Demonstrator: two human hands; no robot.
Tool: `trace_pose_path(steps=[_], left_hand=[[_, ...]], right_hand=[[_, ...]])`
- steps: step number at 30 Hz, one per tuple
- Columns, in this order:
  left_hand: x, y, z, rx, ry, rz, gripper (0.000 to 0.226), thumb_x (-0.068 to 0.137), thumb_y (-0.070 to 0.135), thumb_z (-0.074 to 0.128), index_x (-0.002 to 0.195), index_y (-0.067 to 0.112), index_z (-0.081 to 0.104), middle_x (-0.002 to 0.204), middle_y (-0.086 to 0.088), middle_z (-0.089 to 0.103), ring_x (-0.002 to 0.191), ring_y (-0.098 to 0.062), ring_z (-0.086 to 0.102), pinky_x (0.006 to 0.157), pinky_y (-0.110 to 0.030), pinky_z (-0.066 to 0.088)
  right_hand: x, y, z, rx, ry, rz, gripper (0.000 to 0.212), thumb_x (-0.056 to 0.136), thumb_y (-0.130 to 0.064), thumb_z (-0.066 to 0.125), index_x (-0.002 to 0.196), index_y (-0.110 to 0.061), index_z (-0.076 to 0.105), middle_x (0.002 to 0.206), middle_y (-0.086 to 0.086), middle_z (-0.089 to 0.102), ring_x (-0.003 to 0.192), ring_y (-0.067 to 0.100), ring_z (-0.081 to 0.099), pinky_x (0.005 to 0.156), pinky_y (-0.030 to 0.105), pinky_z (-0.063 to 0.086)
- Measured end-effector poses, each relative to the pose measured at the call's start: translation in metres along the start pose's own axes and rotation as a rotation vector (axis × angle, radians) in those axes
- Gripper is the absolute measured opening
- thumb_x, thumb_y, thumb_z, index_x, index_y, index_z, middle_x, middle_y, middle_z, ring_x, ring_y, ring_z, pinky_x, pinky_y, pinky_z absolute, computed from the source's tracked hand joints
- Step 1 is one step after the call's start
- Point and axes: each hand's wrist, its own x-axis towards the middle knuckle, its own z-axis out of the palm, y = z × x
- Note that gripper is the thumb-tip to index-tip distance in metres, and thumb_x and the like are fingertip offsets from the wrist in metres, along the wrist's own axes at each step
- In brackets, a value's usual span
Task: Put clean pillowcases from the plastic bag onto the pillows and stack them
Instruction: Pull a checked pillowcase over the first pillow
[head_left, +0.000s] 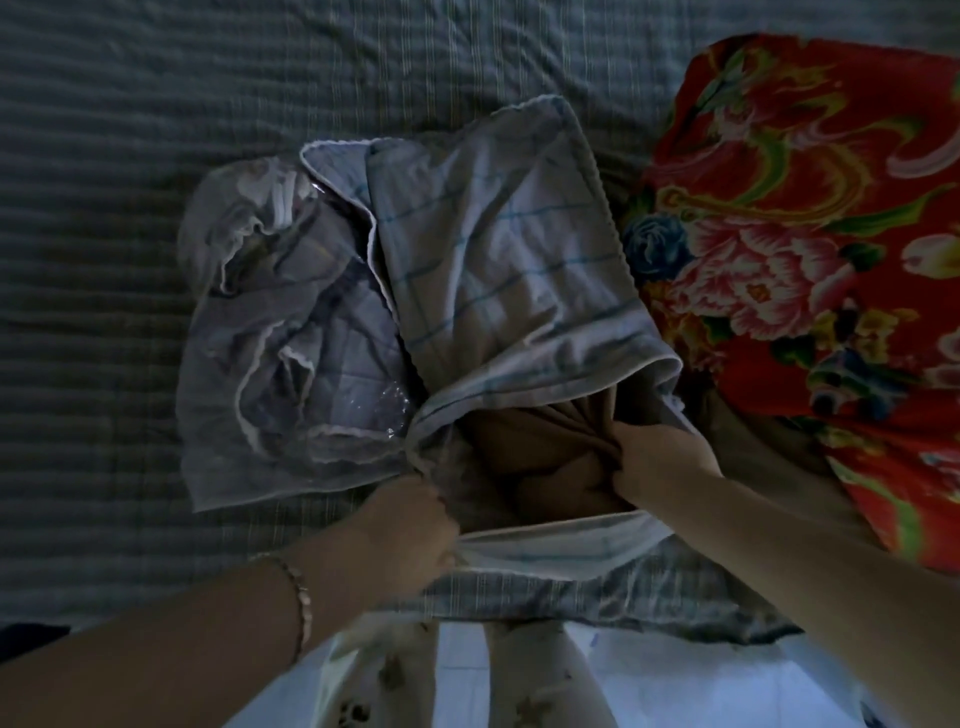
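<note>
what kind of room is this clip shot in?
Most likely a bedroom, at the edge of a bed. A striped bedsheet covers nearly the whole view, a red floral quilt lies on it at the right, and both hands are working a brown pillow into a checked pillowcase.

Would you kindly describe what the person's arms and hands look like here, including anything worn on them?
Both forearms are bare, with no sleeves in view and no gloves. The left hand has a thin, pale beaded bracelet around its wrist. The right hand and its wrist carry nothing visible: no watch, band or ring can be made out in the dim light.
</note>
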Motion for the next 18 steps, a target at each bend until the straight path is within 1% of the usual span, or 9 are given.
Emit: trace_pose_path(steps=[2, 4, 6, 8, 11, 12, 14, 16, 18], left_hand=[[-0.006, -0.002, 0.039, 0.278, 0.166, 0.094, 0.015, 0.049, 0.020, 0.077, 0.055, 0.024, 0.063, 0.048, 0.007, 0.054, 0.054, -0.016, 0.056, 0.081, -0.037, 0.053], [0.005, -0.009, 0.046, 0.270, 0.349, 0.234, 0.027, 0.040, 0.019, 0.080, 0.057, 0.026, 0.060, 0.048, 0.010, 0.052, 0.055, -0.012, 0.055, 0.079, -0.028, 0.054], [0.005, 0.001, 0.040, 0.171, 0.369, 0.234, 0.032, 0.039, 0.022, 0.083, 0.063, 0.028, 0.061, 0.055, 0.012, 0.054, 0.059, -0.011, 0.056, 0.074, -0.019, 0.051], [0.007, 0.008, 0.051, 0.180, 0.426, 0.318, 0.026, 0.047, 0.024, 0.078, 0.066, 0.029, 0.063, 0.060, 0.013, 0.057, 0.062, -0.010, 0.057, 0.077, -0.021, 0.046], [0.011, 0.002, 0.053, 0.118, 0.544, 0.321, 0.014, 0.060, 0.022, 0.061, 0.071, 0.030, 0.065, 0.065, 0.013, 0.059, 0.067, -0.011, 0.059, 0.084, -0.024, 0.040], [0.014, 0.001, 0.058, 0.126, 0.516, 0.306, 0.017, 0.057, 0.024, 0.067, 0.072, 0.031, 0.066, 0.068, 0.014, 0.060, 0.070, -0.010, 0.060, 0.085, -0.025, 0.043], [0.010, 0.002, 0.062, 0.143, 0.447, 0.252, 0.030, 0.044, 0.026, 0.081, 0.070, 0.032, 0.066, 0.071, 0.013, 0.060, 0.071, -0.009, 0.061, 0.080, -0.022, 0.049], [0.006, -0.006, 0.063, 0.083, 0.415, 0.226, 0.032, 0.038, 0.028, 0.085, 0.063, 0.032, 0.066, 0.070, 0.013, 0.059, 0.069, -0.008, 0.060, 0.074, -0.019, 0.050], [-0.004, -0.012, 0.057, 0.077, 0.422, 0.227, 0.022, 0.044, 0.031, 0.080, 0.060, 0.032, 0.065, 0.067, 0.014, 0.058, 0.066, -0.006, 0.059, 0.074, -0.020, 0.044]], right_hand=[[0.001, -0.005, 0.001, -0.157, 0.078, 0.033, 0.032, 0.094, -0.027, 0.044, 0.125, -0.024, 0.043, 0.122, 0.006, 0.054, 0.112, 0.025, 0.052, 0.078, 0.032, 0.043], [0.001, -0.010, 0.006, -0.236, 0.124, 0.081, 0.045, 0.095, -0.029, 0.044, 0.137, -0.018, 0.030, 0.135, 0.012, 0.039, 0.124, 0.028, 0.040, 0.089, 0.033, 0.042], [-0.001, -0.015, 0.018, -0.028, 0.062, 0.172, 0.055, 0.095, -0.038, 0.044, 0.139, -0.013, 0.023, 0.142, 0.016, 0.029, 0.130, 0.030, 0.033, 0.094, 0.035, 0.041], [-0.001, -0.022, 0.027, 0.323, -0.093, 0.283, 0.067, 0.092, -0.053, 0.040, 0.139, -0.010, 0.023, 0.144, 0.018, 0.025, 0.132, 0.033, 0.029, 0.099, 0.040, 0.037], [0.004, -0.029, 0.036, 0.427, -0.141, 0.329, 0.085, 0.078, -0.073, 0.046, 0.135, -0.010, 0.033, 0.140, 0.017, 0.031, 0.130, 0.035, 0.031, 0.103, 0.045, 0.032], [0.002, -0.034, 0.035, 0.391, -0.122, 0.266, 0.079, 0.075, -0.071, 0.051, 0.127, -0.012, 0.043, 0.129, 0.013, 0.045, 0.123, 0.033, 0.041, 0.101, 0.044, 0.036], [-0.008, -0.048, 0.029, 0.275, -0.117, 0.061, 0.045, 0.078, -0.052, 0.060, 0.108, -0.018, 0.056, 0.103, 0.005, 0.061, 0.105, 0.026, 0.057, 0.089, 0.036, 0.044], [-0.024, -0.061, 0.018, 0.062, -0.108, -0.184, 0.025, 0.085, -0.036, 0.057, 0.103, -0.018, 0.059, 0.101, 0.004, 0.064, 0.100, 0.025, 0.060, 0.082, 0.029, 0.042], [-0.036, -0.069, 0.011, -0.072, -0.119, -0.362, 0.023, 0.090, -0.032, 0.051, 0.104, -0.014, 0.060, 0.104, 0.005, 0.064, 0.101, 0.026, 0.059, 0.083, 0.028, 0.042]])
